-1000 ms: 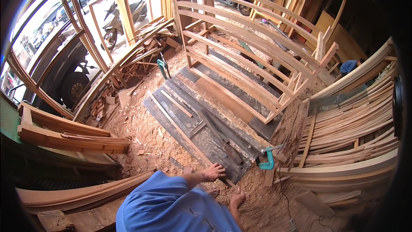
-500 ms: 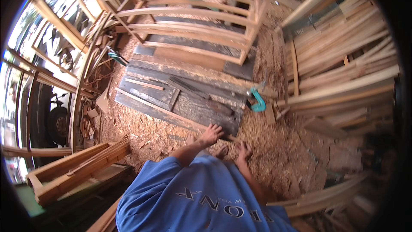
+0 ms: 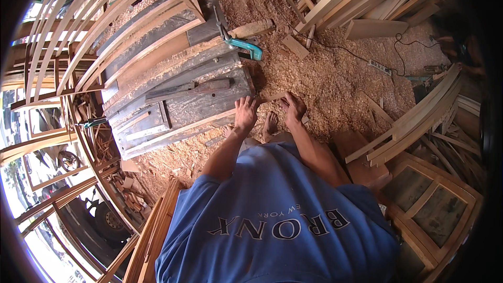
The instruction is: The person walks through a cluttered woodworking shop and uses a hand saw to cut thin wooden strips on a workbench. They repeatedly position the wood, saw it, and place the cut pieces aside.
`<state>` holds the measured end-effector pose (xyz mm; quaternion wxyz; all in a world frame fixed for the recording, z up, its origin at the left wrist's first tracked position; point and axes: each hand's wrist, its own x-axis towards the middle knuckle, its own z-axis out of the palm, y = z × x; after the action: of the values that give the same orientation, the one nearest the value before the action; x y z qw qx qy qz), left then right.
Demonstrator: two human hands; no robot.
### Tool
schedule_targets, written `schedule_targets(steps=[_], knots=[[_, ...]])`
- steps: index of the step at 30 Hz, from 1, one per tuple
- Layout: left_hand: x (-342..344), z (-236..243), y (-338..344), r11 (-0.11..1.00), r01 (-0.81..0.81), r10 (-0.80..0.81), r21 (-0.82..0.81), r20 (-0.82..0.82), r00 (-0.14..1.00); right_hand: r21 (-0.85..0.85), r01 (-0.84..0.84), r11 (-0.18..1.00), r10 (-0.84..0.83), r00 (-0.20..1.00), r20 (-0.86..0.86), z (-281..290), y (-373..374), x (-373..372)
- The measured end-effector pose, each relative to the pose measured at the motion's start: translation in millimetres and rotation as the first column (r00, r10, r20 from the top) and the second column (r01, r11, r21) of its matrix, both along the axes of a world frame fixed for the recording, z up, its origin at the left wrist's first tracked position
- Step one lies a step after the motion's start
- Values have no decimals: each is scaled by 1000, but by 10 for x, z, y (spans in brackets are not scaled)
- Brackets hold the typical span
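A long, thin wooden strip point(image 3: 201, 123) lies along the near edge of a dark, worn workbench top point(image 3: 230, 72), its right end sticking out past the bench corner. My left hand point(image 3: 245, 114) is bent over the strip at that corner, fingers forward and holding it down. At the strip's free end, the fingers of my right hand point(image 3: 293, 109) are closed around it. Dark wooden pieces point(image 3: 183, 90) rest on the bench beyond my left hand, with a short pale strip point(image 3: 132, 122) farther left. A teal clamp point(image 3: 246, 48) sits at the bench's right side.
Wood shavings point(image 3: 325, 81) cover the floor, where my bare foot point(image 3: 270, 123) stands. A slatted wooden frame point(image 3: 152, 26) rises at the far left. Curved boards point(image 3: 414, 118) and a panelled wooden frame point(image 3: 435, 207) are at the right. A cable point(image 3: 340, 50) crosses the shavings.
My view has turned right, so the bench and slatted frame appear farther left and tilted. Both hands stay on the strip; the right hand has risen in the picture, to the left hand's level.
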<state>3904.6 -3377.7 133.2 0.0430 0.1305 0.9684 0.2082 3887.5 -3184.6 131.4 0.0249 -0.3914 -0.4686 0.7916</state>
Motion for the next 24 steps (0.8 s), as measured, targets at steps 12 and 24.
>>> schedule_targets(steps=[12,24], knots=[[12,127,120,992,-65,71,106,-55,996,37,-204,978,202,978,52,-40,249,-8],[37,53,164,993,-64,72,-99,82,994,961,-265,78,806,584,96,712,-21,-454]])
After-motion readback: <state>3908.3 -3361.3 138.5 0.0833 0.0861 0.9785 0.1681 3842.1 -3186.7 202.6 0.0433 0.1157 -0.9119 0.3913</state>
